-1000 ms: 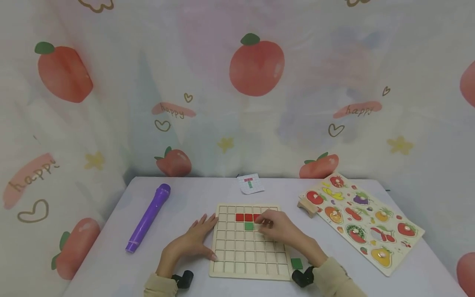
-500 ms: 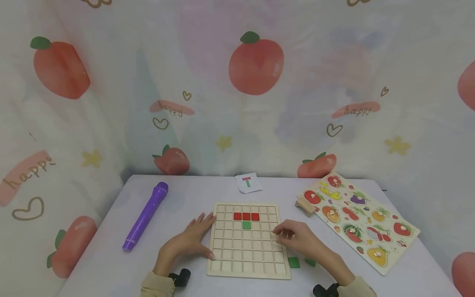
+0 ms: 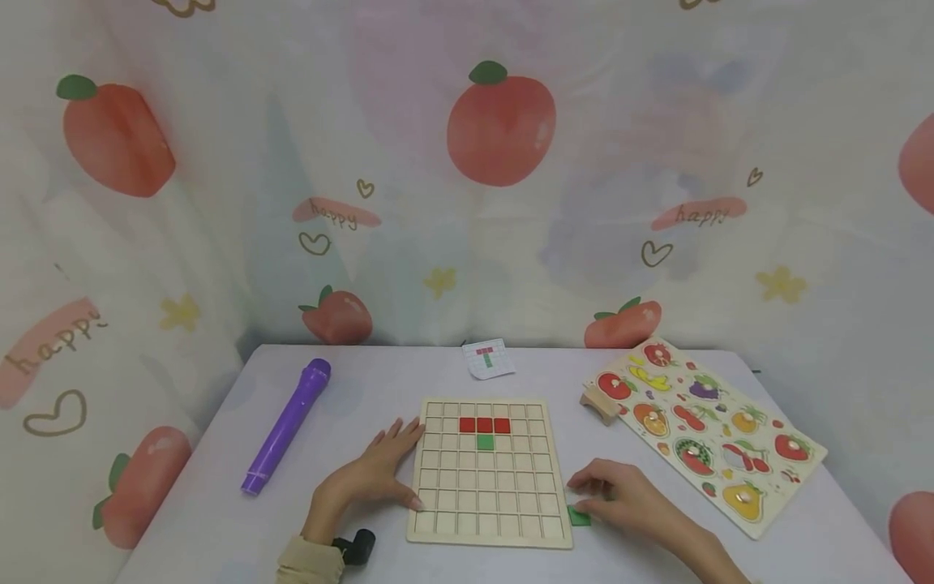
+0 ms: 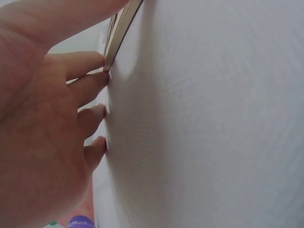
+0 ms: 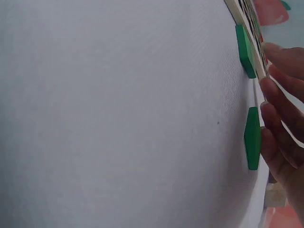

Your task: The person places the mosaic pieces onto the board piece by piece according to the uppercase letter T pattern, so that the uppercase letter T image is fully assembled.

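Fruit-print backdrop [image 3: 409, 122] stands beyond the grid board's far side. White table [image 3: 372, 381] carries everything. Fruit puzzle board [image 3: 777, 495] lies angled, right of the grid board and well apart. Grid board [image 3: 485, 480] itself: pale wood, flat, 7x7 cells, centred toward the near side of the table. Purple microphone [image 3: 286, 426] lies aslant, left of the grid board. Left hand [image 3: 372, 470] is spread along the grid board's left edge, thumb and fingertips touching it. Right hand [image 3: 627, 495] is just off the grid board's right edge, fingers loosely bent, gap between thumb and index, nothing pinched. Paper card [image 3: 490, 359] with a red/green T print lies beyond the grid board's far edge. Arched wooden block [image 3: 601, 405] sits to the grid board's right, by the puzzle corner. Three red tiles [image 3: 485, 425] fill the middle of the grid board's second row from far; one green tile [image 3: 485, 442] sits directly nearside of the centre red. Two loose green tiles [image 5: 252, 137] lie right of the grid board: one just beside its edge, one by the thumb; can't tell if touching.
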{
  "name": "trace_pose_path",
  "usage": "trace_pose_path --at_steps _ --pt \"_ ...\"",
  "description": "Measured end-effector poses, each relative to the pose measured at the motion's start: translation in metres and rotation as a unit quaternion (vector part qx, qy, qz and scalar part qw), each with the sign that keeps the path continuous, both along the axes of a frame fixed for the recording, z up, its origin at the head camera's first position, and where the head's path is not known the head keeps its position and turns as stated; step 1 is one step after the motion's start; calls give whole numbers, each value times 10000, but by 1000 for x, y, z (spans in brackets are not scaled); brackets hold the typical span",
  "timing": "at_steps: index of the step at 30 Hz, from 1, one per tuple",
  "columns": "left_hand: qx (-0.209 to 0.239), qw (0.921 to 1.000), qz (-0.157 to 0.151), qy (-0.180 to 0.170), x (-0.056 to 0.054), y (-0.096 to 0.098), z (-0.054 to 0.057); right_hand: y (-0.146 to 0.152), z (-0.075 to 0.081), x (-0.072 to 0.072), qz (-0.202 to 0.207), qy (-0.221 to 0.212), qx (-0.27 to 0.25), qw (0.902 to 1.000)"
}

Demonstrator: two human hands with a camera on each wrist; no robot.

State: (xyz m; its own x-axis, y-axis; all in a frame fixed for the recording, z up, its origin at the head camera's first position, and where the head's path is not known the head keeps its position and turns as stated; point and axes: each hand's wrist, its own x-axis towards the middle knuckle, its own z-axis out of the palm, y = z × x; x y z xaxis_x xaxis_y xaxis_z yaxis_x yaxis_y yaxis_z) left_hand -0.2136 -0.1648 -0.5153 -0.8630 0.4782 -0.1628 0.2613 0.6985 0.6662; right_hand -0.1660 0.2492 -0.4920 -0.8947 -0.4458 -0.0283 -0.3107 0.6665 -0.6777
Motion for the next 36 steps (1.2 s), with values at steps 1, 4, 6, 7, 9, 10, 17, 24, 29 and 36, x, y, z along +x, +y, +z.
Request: trace_pose_path --at_steps 1,4,6,7,9,10,17,24,29,36 --pt "-17 10000 7 -5 0 0 0 2 0 1 22 -21 -5 10000" --pt "-55 9999 60 -67 1 2 5 6 -2 2 95 -101 -36 9999" --pt "-130 9999 45 -95 2 3 7 9 -3 2 193 -83 -87 9997" --pt "-127 9999 37 -89 2 3 7 10 -4 2 229 -83 -108 9996" --pt "-133 9998 33 -106 2 3 8 12 -6 1 292 -92 -126 9995" --pt "-143 9998 31 -109 2 4 8 12 -6 1 316 -94 -129 9994" --pt "-59 10000 25 -67 3 4 10 13 -10 -1 421 -53 -167 9990" --pt "-76 10000 3 -56 4 4 14 12 -14 0 533 342 -272 9976" --pt "-46 10000 -45 -55 2 1 9 13 -15 0 563 472 -303 9968" --pt "-188 9998 11 -39 -1 0 -1 13 -9 -2 390 137 -186 9990"
